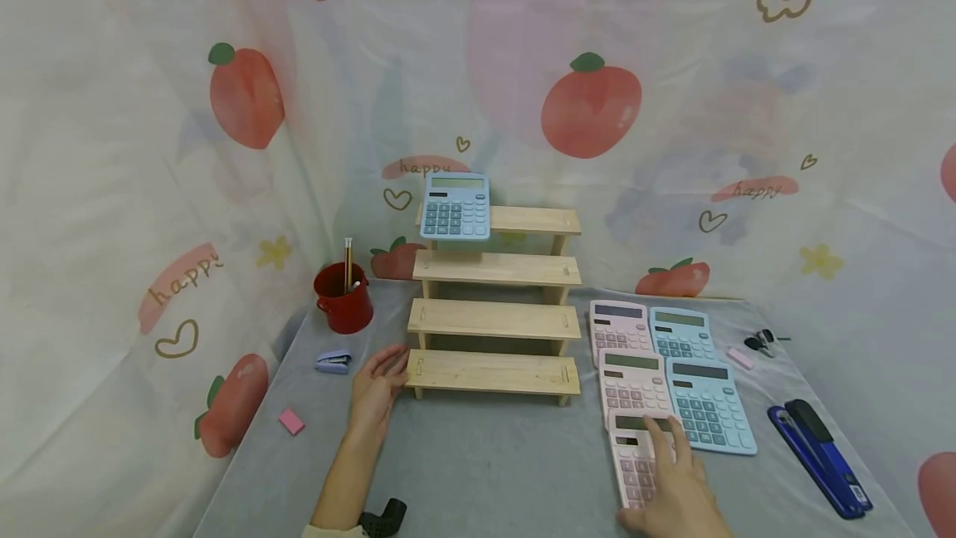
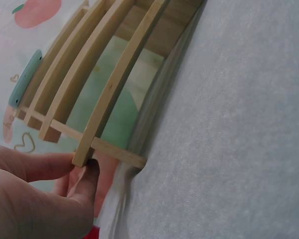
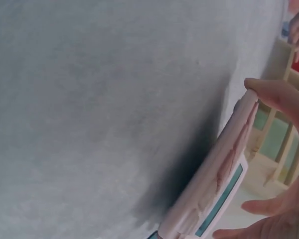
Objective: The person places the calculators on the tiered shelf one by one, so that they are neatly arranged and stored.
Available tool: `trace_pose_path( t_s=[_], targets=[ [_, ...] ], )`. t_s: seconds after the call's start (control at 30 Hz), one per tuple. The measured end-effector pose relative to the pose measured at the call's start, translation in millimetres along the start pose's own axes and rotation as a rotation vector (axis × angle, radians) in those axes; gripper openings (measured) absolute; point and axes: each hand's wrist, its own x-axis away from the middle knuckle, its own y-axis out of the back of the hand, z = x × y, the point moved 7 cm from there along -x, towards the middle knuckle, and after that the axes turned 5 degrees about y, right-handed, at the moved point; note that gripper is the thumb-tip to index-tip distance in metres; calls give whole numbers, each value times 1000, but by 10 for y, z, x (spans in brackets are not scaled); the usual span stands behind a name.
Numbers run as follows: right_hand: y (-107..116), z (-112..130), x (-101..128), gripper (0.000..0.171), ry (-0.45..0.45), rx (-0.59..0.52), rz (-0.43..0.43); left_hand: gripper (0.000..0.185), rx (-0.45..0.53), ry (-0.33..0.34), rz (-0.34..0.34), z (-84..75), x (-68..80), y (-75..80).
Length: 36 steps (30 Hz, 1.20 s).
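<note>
Your right hand (image 1: 675,492) is holding the pink calculator (image 1: 635,459) that lies nearest to you, close to the front edge of the table (image 1: 485,471) on its right side. In the right wrist view your thumb is on one long edge of the pink calculator (image 3: 224,174) and your fingers curl toward the other, and that edge looks lifted off the grey cloth.

Just behind it lie 4 more calculators in 2 rows: 2 pink calculators (image 1: 627,355) on the left and 2 blue calculators (image 1: 698,380) on the right, all flat and touching or nearly touching.

Your left hand (image 1: 377,388) rests on the table with its fingers fairly straight, and the fingertips touch the left end of the lowest step of the wooden step shelf (image 1: 493,318). The wooden step shelf (image 2: 97,94) has 4 steps. 1 blue calculator (image 1: 456,206) leans on the top step.

Left of the shelf stands a red cup (image 1: 343,297) with pencils, with a small purple stapler (image 1: 333,362) and a pink eraser (image 1: 291,421) nearer the left edge. A big blue stapler (image 1: 820,455) lies by the right edge.
</note>
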Motion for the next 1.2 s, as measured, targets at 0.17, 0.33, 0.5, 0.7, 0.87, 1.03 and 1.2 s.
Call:
trace_pose_path(
  t_s=[0.17,0.33,0.5,0.7,0.87,1.03,1.2],
  targets=[
    [100,109,43,147,36,-28,-48,59,2,-3,0,-5,-11,6],
    [273,306,123,142,155,-49,-166,58,-9,3,-8,-6,-14,14],
    [576,553,115,140,297,-94,-333,58,-15,9,-12,0,-11,25],
    [974,778,-74,135,359,-121,-455,58,2,5,-3,16,-17,23],
    [1273,954,-321,132,384,-141,-495,58,2,8,-5,25,-19,15],
    [1500,1158,-585,130,427,-162,-525,57,6,8,-9,17,-30,15],
    [1637,1356,-793,127,461,-189,-546,57,8,14,-11,26,-34,16]
  ],
)
